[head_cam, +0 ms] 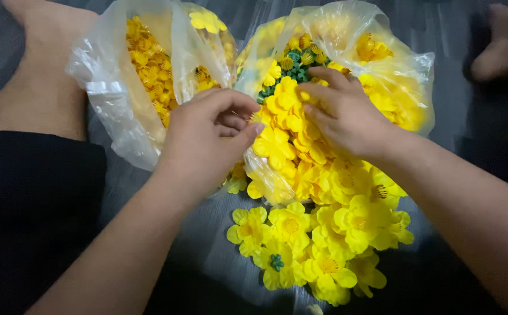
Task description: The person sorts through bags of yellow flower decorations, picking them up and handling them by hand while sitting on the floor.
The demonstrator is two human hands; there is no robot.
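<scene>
Hands meet over an open plastic bag [402, 64] of yellow flowers [292, 140], left hand [204, 140] pinching a flower piece at its near edge, right hand [347, 111] with fingers curled among the blooms, more flowers [318, 245] spilled below the bag.

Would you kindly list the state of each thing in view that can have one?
Left bag: open, holding small yellow pieces.
Right bag: open, full of yellow flowers with some green parts.
Loose flowers: piled on the floor in front of the right bag, one face down.
Left hand: fingers curled, pinching at the right bag's mouth.
Right hand: fingers bent, resting on flowers in the right bag.
</scene>
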